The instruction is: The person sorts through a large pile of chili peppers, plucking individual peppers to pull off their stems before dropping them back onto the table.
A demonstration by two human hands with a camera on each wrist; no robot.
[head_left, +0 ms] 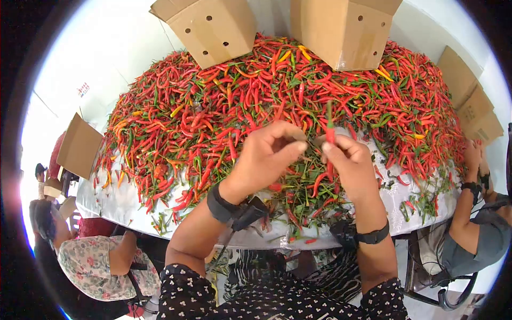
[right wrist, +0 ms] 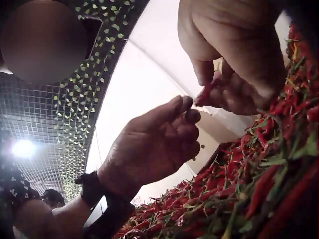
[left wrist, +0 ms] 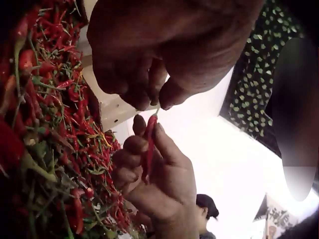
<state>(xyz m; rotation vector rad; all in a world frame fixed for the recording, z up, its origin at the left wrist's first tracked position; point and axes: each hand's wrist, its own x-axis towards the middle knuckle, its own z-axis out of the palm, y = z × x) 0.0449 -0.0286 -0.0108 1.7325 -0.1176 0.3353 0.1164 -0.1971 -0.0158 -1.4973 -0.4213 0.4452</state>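
Note:
My right hand (head_left: 349, 162) pinches a red chili pepper (head_left: 330, 135) between thumb and fingers. Its green stem (head_left: 329, 113) points up and away from me. Close on the left is my left hand (head_left: 271, 152), its fingers bent and the thumb tip near the index tip. Seen from the left wrist, the pepper (left wrist: 150, 134) lies along the right hand's curled fingers, its stem end overlapping the left fingertips; whether they grip it I cannot tell. Below both hands, loose green stems and chilies (head_left: 304, 194) lie on the covered table (head_left: 256, 234).
A broad heap of red chilies (head_left: 213, 106) covers most of the table. Two cardboard boxes (head_left: 213, 32) stand at the back, with more cardboard (head_left: 80, 146) at the left edge. One person (head_left: 101, 256) sits at left; another (head_left: 482, 234) works at right.

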